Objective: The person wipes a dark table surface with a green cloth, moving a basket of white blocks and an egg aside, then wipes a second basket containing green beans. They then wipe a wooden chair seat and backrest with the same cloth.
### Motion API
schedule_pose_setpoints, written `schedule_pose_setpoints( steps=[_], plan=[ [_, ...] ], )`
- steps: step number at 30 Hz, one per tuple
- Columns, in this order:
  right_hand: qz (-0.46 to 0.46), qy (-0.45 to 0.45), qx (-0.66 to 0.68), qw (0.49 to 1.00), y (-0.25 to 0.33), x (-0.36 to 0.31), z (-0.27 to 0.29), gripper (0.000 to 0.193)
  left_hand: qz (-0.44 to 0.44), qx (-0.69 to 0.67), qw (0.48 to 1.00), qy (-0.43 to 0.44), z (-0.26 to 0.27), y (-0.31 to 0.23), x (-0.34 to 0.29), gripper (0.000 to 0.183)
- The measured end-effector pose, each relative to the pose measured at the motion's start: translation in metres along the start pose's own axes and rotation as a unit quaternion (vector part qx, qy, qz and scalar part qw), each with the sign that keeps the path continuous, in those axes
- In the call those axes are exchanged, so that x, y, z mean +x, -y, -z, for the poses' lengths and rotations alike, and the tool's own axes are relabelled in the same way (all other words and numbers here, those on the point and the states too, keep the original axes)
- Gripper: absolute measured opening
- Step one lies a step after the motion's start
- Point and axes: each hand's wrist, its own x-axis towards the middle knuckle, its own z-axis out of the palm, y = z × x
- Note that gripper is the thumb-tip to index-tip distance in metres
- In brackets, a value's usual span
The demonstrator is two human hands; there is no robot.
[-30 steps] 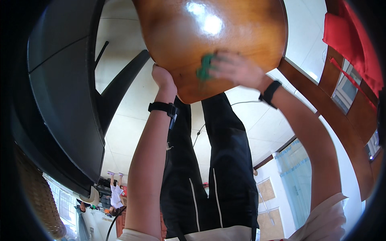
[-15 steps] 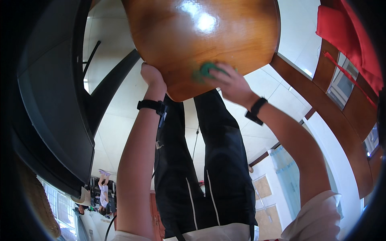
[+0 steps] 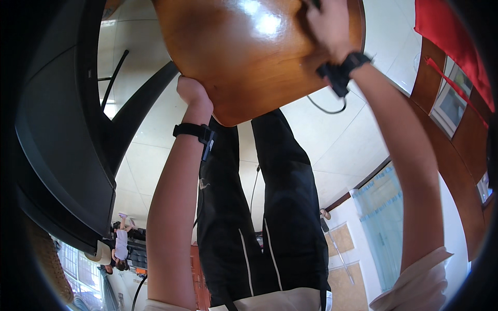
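Observation:
A glossy brown wooden panel [image 3: 249,67] with rounded corners, like a chair seat, is in front of me at the top of the view. My left hand [image 3: 193,92] grips its near left edge, with the fingers hidden behind the wood. Up by the panel's far right part, my right hand [image 3: 330,26] is closed and slightly blurred. A dark green bit of a cloth [image 3: 315,3] shows at its fingers, and the rest is cut off by the frame's top. Each wrist wears a black strap with a small device.
A large black piece of furniture [image 3: 65,129] stands close on the left. Red fabric [image 3: 456,41] hangs at the right beside brown wood. A thin cable [image 3: 327,110] loops below the right wrist. Beyond, two people [image 3: 121,246] are at the lower left.
My right hand has moved with the green cloth from the panel's near middle up to its far right. My left hand stays on the edge. The view has shifted slightly.

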Motion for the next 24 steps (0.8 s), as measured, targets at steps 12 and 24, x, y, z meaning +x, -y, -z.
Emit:
schedule_pose_setpoints(
  steps=[12, 24],
  plan=[
    [0.029, 0.182, -0.029, 0.982, 0.008, -0.163, 0.049, 0.062, -0.015, -0.023, 1.0, 0.012, 0.007, 0.014, 0.02, 0.041],
    [-0.138, 0.052, 0.072, 0.986, 0.138, -0.179, -0.018, 0.061, -0.01, 0.023, 1.0, -0.014, 0.0, 0.002, 0.004, 0.043]
  ],
)
